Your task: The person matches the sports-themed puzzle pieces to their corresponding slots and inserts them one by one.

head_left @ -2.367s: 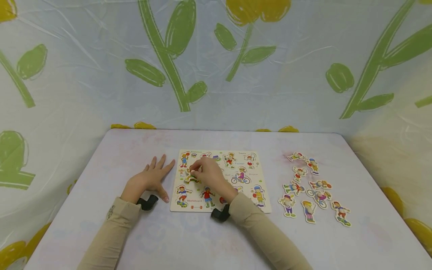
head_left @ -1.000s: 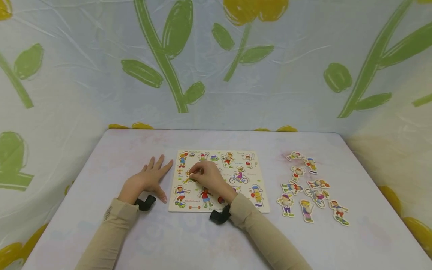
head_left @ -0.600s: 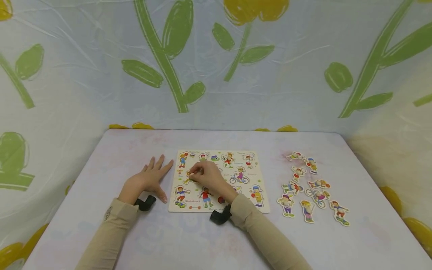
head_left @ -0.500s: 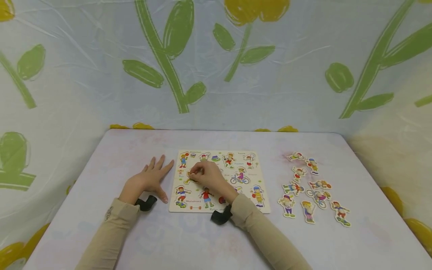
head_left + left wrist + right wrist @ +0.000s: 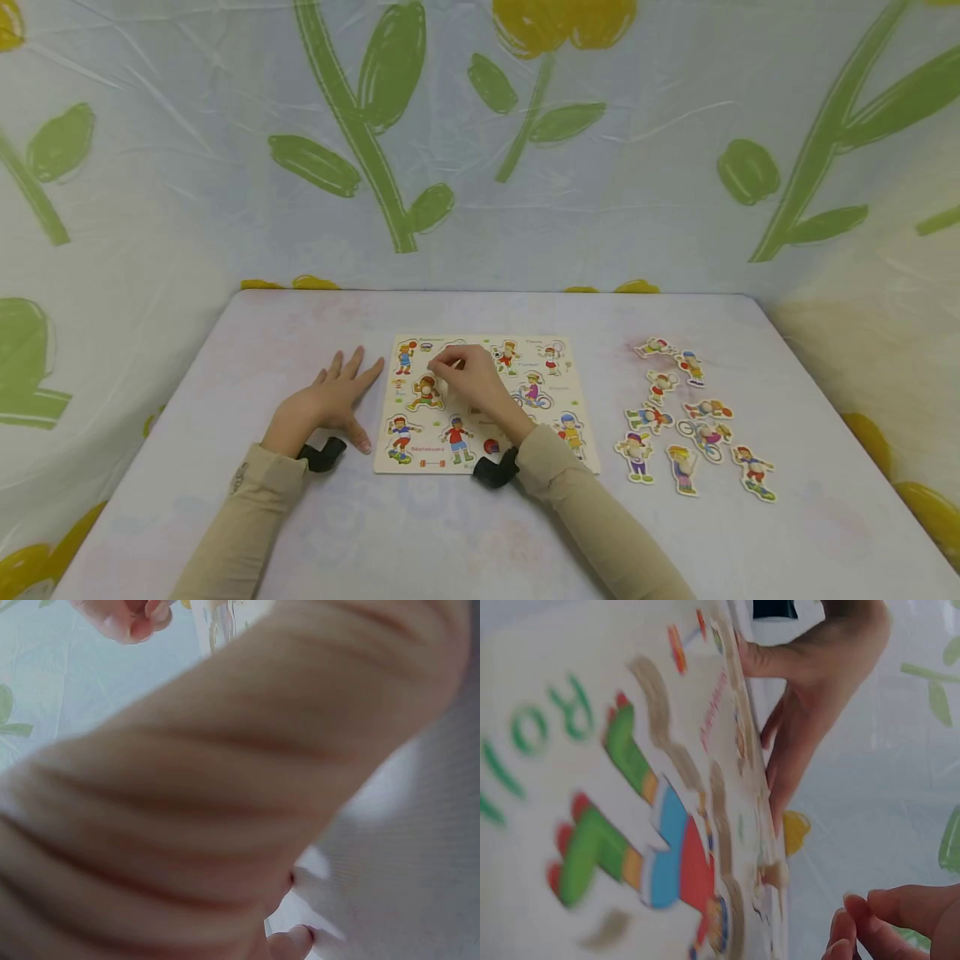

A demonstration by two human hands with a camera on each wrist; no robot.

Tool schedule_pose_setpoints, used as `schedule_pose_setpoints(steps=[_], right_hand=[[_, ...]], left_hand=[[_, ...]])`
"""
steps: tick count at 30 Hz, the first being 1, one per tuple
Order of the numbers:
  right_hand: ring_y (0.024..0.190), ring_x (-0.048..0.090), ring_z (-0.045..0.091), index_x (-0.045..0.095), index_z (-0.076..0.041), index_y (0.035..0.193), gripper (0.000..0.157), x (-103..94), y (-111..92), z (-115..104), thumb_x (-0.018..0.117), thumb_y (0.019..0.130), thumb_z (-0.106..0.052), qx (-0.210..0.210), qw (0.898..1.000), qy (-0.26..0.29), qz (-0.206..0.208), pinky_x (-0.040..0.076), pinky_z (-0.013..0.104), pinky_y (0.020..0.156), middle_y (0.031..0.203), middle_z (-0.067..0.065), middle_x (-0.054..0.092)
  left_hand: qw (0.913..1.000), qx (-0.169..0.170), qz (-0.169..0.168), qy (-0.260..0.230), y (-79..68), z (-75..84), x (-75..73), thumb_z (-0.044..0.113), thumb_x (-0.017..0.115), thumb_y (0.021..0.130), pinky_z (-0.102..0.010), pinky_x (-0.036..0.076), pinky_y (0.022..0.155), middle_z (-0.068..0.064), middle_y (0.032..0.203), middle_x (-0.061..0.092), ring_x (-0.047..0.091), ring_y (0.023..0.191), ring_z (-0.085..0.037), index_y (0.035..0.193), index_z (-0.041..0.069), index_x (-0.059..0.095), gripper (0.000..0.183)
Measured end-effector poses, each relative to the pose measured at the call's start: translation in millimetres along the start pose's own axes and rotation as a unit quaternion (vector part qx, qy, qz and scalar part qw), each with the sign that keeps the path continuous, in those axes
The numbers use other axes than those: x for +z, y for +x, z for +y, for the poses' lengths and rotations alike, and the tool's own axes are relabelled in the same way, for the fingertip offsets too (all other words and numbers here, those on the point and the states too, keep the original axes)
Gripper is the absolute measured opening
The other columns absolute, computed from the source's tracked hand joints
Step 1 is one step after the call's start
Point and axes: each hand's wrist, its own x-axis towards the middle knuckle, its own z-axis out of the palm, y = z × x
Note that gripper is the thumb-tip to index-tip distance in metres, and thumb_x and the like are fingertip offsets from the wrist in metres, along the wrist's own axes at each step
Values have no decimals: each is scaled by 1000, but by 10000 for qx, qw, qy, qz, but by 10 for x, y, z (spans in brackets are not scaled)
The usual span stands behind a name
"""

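Right hand: covers the middle of the cream rectangular board
Small printed words: near that hand, mostly too tiny to read
Large green printed letters: blurred, cut off by the right wrist view's left edge
Beige cloth sleeves: behind both hands, cut off by the head view's edge
Left hand: in its own wrist view, too blurred to tell from sleeve

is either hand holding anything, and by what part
Nothing is seen held: the right hand is curled above the puzzle board, off the runner piece, and the left hand rests with fingers spread beside the board.
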Motion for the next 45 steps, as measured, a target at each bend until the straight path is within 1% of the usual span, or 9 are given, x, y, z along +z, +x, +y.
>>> schedule_pose_setpoints(steps=[5,12,15,19,24,27,31,36,45], right_hand=[[68,55,16,78,-7,96,16,-131,40,33,66,96,-18,152,9995,159,239,45,26,56,88,3,71],[80,60,41,75,1,102,23,-403,80,97,64,97,-19,449,9947,683,627,46,25,59,93,17,70],[81,57,46,74,0,104,23,-522,85,133,63,98,-18,612,9916,817,796,44,26,56,95,20,70],[77,53,47,75,-1,105,22,-665,95,173,61,99,-17,651,9889,884,997,44,29,55,93,19,69],[78,52,48,74,1,105,23,-838,107,205,60,99,-16,605,9867,962,1165,50,41,66,93,20,69],[75,54,41,74,1,105,23,-959,105,231,61,99,-17,644,9847,951,1308,50,43,68,93,20,69],[73,56,33,73,2,108,28,-1123,96,262,62,99,-22,658,9841,722,1486,47,34,60,96,20,70],[76,60,24,74,2,106,26,-1316,95,330,64,97,-21,653,9772,246,2006,47,26,62,95,18,71],[73,53,13,75,1,103,26,-1649,49,508,64,95,-21,867,9463,-810,3007,43,23,60,91,16,69]], left_hand=[[10000,2,36,-7,-7,-6,1,47,93,52,-65,3,117,-27,162,-8,-12,145,-52,160,10,13,139],[10000,11,45,-61,-30,18,-2,45,93,53,-65,3,117,-27,162,-7,-11,145,-52,160,10,13,138],[10000,23,51,-49,-33,15,2,44,94,53,-65,3,117,-27,162,-7,-11,145,-52,160,10,14,138],[10000,40,71,-51,-35,18,10,44,94,52,-65,4,117,-27,162,-7,-11,145,-52,160,10,13,139],[9999,35,68,-80,-24,8,16,45,94,52,-65,3,117,-27,162,-7,-11,145,-52,160,10,13,139],[10000,33,7,-67,-19,6,15,46,93,53,-64,1,117,-26,162,-9,-13,145,-51,160,10,11,140],[10000,20,-27,-38,-28,13,-1,46,93,53,-63,1,118,-26,162,-10,-14,145,-51,160,10,10,140],[9999,39,84,-89,-35,8,-1,45,94,52,-64,3,117,-27,162,-8,-11,145,-52,160,10,13,139],[9999,35,84,-64,-34,3,-2,45,94,52,-65,3,117,-27,162,-8,-11,145,-52,160,10,13,139]])
